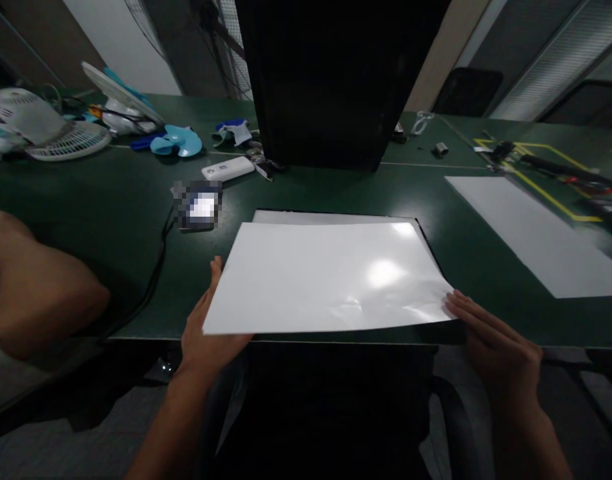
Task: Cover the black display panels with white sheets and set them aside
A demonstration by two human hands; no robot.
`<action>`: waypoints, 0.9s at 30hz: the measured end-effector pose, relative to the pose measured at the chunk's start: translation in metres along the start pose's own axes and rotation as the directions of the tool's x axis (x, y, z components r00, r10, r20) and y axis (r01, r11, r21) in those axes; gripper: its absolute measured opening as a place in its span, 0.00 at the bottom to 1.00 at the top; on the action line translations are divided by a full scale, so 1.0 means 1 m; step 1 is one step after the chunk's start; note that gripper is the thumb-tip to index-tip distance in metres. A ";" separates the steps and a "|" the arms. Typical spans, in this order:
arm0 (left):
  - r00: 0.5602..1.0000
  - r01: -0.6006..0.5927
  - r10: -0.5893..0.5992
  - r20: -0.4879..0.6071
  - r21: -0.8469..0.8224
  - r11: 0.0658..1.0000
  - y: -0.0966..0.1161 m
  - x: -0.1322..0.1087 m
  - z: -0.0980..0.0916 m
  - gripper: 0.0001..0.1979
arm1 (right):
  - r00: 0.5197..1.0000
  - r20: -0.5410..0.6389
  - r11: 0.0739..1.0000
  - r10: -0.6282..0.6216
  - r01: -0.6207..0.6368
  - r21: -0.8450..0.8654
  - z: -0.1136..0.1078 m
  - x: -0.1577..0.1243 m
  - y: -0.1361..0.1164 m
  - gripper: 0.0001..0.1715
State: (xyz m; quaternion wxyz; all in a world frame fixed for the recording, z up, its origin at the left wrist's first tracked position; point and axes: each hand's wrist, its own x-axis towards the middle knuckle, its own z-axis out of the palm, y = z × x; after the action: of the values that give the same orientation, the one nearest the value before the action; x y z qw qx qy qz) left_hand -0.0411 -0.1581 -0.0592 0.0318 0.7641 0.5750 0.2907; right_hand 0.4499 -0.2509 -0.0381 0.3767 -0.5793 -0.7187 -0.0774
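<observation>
A glossy white sheet (306,280) spans the space between my two hands at the table's front edge, with some creases near its right front corner. My left hand (206,333) holds its left side; part of the hand is hidden under the sheet, and fingertips show along the edge. At the right front corner, my right hand (501,347) grips the sheet with its fingers pressed together on top. Beneath the sheet lies a flat, pale panel with a thin dark border (336,218), mostly covered.
A black monitor-like panel (336,80) stands behind. Another white sheet (541,233) lies right. To the left are a blurred-out device (201,203), a white power bank (229,169), blue fan blades (179,141) and fan parts (69,140). Another person's arm (46,287) rests at far left.
</observation>
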 end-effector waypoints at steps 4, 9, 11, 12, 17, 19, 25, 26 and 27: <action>0.991 0.131 -0.129 -0.047 0.060 0.990 0.027 0.009 -0.010 0.64 | 0.993 0.100 0.998 -0.060 0.061 -0.001 0.002 0.005 0.012 0.29; 0.973 0.010 -0.010 -0.233 -0.002 1.000 0.026 0.004 -0.007 0.57 | 0.981 0.171 0.996 -0.089 0.091 -0.006 0.009 0.005 0.022 0.27; 0.954 -0.074 0.075 -0.292 0.012 0.997 0.020 0.002 -0.005 0.52 | 0.983 0.166 0.996 -0.082 0.088 -0.026 0.010 0.005 0.023 0.27; 0.948 -0.130 0.130 -0.290 0.021 0.991 0.018 0.001 -0.004 0.49 | 0.984 0.159 0.995 -0.086 0.092 -0.033 0.010 0.006 0.023 0.26; 0.942 -0.284 0.285 -0.175 0.034 0.958 0.011 0.005 -0.006 0.22 | 0.988 0.117 0.993 -0.100 0.106 -0.048 0.009 0.011 0.020 0.25; 0.948 -0.280 0.283 -0.146 0.043 0.959 0.012 0.007 -0.007 0.15 | 0.987 0.118 0.993 -0.110 0.115 -0.039 0.008 0.012 0.018 0.25; 0.971 -0.228 0.232 -0.060 0.077 0.971 0.016 0.012 -0.007 0.16 | 0.987 0.122 0.992 -0.109 0.116 -0.052 -0.002 0.013 0.021 0.21; 0.974 -0.217 0.221 -0.043 0.079 0.973 0.016 0.013 -0.006 0.17 | 0.988 0.125 0.992 -0.092 0.102 -0.072 -0.007 0.014 0.028 0.20; 0.977 -0.208 0.211 -0.026 0.080 0.975 0.016 0.013 -0.006 0.18 | 0.992 0.112 0.992 -0.062 0.073 -0.103 -0.012 0.016 0.038 0.19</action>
State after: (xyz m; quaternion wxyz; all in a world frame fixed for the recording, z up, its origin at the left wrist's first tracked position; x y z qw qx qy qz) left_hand -0.0281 -0.1539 -0.0426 -0.0382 0.8160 0.5025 0.2832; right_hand 0.4886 -0.2335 -0.0319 0.3025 -0.5774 -0.7521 -0.0970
